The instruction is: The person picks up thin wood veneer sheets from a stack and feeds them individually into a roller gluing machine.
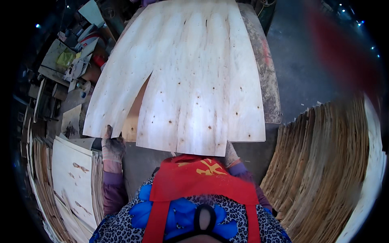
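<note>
A large pale wood veneer sheet [190, 81] with small knots and a long split on its left side spreads out in front of me. My left hand [113, 149], in a worn, dirty glove, grips its near left corner, the thumb lying on top and the fingers hidden below. At the near edge, right of the middle, my right hand [231, 154] is also gloved and touches the veneer from beneath or beside. Its fingers are covered by the sheet. Through the split shows a browner sheet [135, 109] underneath.
A stained board [271, 89] juts out beneath the veneer on the right. Tall veneer stacks stand at the right [324, 170] and the left [73, 174]. Cluttered boards and scraps [81, 60] lie far left. A red blur [340, 44] covers the upper right.
</note>
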Available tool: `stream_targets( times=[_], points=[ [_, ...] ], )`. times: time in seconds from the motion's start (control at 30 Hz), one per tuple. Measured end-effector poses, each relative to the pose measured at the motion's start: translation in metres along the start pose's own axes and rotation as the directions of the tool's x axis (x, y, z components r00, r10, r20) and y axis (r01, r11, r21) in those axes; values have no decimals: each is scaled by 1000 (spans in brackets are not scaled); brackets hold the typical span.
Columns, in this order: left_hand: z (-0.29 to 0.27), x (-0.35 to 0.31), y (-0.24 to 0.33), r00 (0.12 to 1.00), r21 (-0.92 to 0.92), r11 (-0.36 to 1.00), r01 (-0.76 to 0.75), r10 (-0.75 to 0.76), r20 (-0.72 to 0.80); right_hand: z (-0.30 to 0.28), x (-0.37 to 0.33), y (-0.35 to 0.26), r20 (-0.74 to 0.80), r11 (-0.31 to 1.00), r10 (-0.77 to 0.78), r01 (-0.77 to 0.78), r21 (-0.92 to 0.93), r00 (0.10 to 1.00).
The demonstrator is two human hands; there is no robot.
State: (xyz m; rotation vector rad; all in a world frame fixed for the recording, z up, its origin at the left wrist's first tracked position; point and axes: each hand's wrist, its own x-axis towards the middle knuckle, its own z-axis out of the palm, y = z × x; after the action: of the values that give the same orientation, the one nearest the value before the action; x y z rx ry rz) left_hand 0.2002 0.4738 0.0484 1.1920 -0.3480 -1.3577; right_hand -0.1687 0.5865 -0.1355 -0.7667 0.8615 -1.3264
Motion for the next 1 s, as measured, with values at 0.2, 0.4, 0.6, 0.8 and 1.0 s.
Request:
stream_targets(
  times=[0.2,0.4,0.6,0.8,1.0],
  points=[
    [3,-2,11,1000,-13,1000,-24,24,9,46,23,-48,278,299,-2,-265,917,960],
    [0,-7,6,997,-54,999,-11,15,81,49,36,-84,183,321,8,-176,931,983],
    [-26,3,-23,993,-49,992,-117,117,-20,38,10,-188,-476,978,-195,204,-33,857],
    [-95,57,-80,945,375,927,-26,145,-293,-18,7,-163,-495,408,-208,-385,-828,844],
    [-70,54,-95,997,-287,956,64,-50,56,-65,27,-133,-416,868,-244,6,-496,876]
  ],
)
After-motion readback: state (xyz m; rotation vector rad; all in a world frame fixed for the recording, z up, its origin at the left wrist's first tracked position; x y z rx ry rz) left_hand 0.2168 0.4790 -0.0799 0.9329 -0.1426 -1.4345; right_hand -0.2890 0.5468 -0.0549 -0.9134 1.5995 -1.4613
